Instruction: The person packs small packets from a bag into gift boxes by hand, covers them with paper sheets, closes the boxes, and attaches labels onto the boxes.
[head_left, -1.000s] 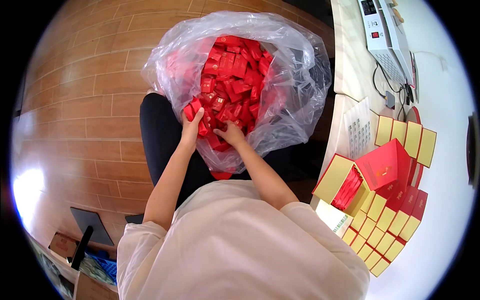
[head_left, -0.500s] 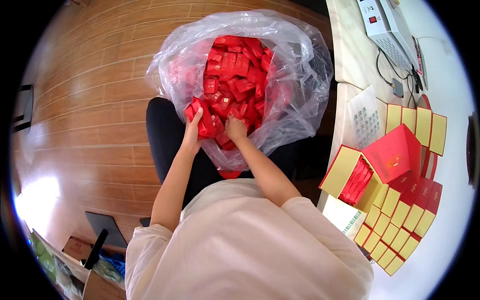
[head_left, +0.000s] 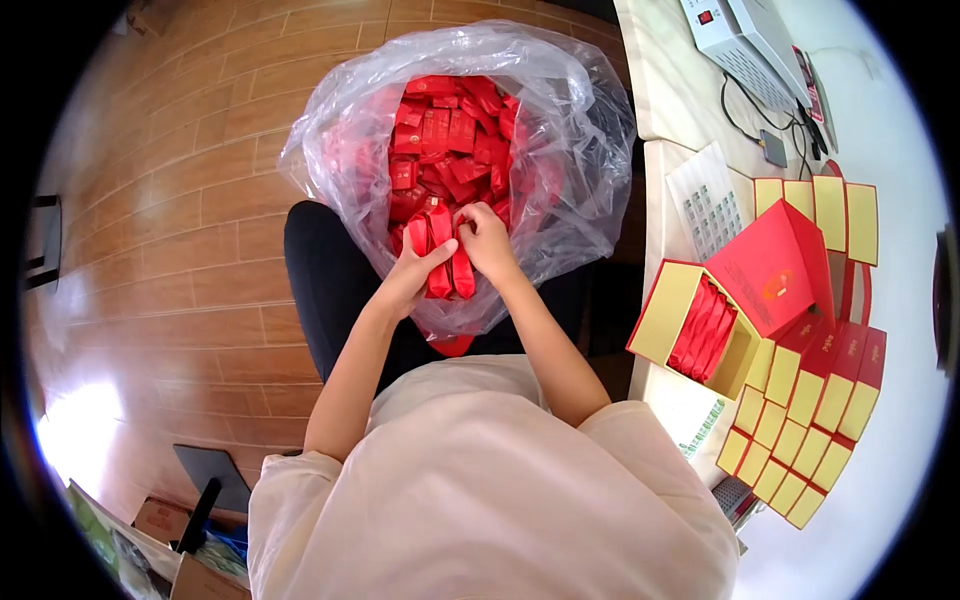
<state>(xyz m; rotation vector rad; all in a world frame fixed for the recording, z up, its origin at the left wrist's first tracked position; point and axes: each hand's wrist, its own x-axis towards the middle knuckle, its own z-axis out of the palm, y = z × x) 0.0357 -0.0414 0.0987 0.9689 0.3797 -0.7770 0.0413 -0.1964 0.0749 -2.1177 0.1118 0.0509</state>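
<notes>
A clear plastic bag (head_left: 575,130) stands open between the legs, filled with small red packets (head_left: 450,130). Over its near edge, my left hand (head_left: 415,272) is closed around several red packets (head_left: 440,250) lined up side by side. My right hand (head_left: 486,243) is closed at the right side of this row, its fingertips against the upper end of a packet. To the right, an open red and gold box (head_left: 665,318) holds a row of red packets (head_left: 704,332).
Stacked red and gold boxes (head_left: 800,420) stand beside the open box. A sheet of stickers (head_left: 708,205), a white machine (head_left: 740,50) and black cables are on the table (head_left: 640,70) at right. A dark stand (head_left: 215,480) is on the floor at lower left.
Both hands have come together over the bag's near edge. The packets in my left hand now form an upright row, and my right hand has lifted from the pile to them.
</notes>
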